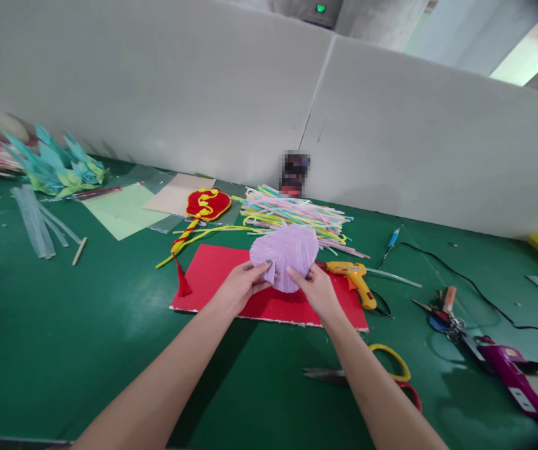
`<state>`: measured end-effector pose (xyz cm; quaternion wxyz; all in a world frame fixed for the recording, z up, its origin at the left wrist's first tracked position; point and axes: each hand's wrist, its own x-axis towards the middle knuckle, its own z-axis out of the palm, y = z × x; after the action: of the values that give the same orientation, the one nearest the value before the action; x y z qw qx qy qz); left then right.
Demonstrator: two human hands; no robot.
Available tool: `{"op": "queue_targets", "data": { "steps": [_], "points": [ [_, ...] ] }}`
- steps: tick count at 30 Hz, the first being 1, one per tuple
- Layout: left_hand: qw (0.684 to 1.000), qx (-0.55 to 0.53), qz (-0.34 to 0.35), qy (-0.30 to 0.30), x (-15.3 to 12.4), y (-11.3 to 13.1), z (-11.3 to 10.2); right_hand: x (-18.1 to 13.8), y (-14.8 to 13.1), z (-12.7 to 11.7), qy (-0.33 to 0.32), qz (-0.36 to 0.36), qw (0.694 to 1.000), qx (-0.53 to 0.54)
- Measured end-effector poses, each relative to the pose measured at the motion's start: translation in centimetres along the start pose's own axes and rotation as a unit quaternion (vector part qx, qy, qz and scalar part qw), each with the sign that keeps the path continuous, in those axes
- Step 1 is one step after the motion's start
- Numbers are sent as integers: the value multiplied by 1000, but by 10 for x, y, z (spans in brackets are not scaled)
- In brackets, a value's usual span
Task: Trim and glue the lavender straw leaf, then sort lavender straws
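A round lilac piece [292, 250], ribbed as if built from pipe cleaners laid side by side, is held up in front of me. My left hand [245, 282] pinches its lower left edge, where a narrow strip hangs. At the lower right edge, my right hand [318, 287] grips it with the thumb on the near face. Beneath both hands lies a red board [217, 269] with frayed white edges. A yellow glue gun [354, 275] rests across the board's right end, beside my right hand. Scissors [393, 359] with yellow and red handles lie partly under my right forearm.
Behind the lilac piece is a heap of pastel pipe cleaners [297, 215]. A red and yellow fan-shaped ornament [208, 205] with a tassel lies left, near green paper [126, 209] and glue sticks [34, 222]. Keys [447, 322], a purple tool [515, 381] and a black cable [466, 284] occupy the right.
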<state>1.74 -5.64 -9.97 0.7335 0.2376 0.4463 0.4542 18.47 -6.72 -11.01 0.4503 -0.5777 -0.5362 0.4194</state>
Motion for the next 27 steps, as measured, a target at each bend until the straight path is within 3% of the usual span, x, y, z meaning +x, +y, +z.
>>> {"op": "queue_targets", "data": {
  "steps": [3,5,7,9,12,16,20,25,27],
  "points": [
    [1000,13,3,12,2,0,-2,-2,-8,-20,33,34,986,-159],
    [1000,14,0,14,3,-1,-2,-2,-9,-45,85,14,967,-239],
    [1000,16,-5,11,5,-1,-2,-2,-3,-73,171,-16,923,-344],
    [1000,19,-9,8,5,-2,-2,-3,6,-98,213,4,877,-431],
    [1000,23,-13,7,5,-3,-2,-5,21,-118,195,87,840,-499],
    [999,27,-15,12,6,-3,-2,-7,30,-115,117,142,835,-518],
    [999,27,-15,12,6,-3,-2,-4,27,-115,83,163,856,-484],
    [1000,21,-19,8,5,-5,-2,-5,8,-126,127,215,877,-411],
    [1000,19,-18,5,5,-6,-2,-8,-2,-122,174,175,869,-429]
  ]
}}
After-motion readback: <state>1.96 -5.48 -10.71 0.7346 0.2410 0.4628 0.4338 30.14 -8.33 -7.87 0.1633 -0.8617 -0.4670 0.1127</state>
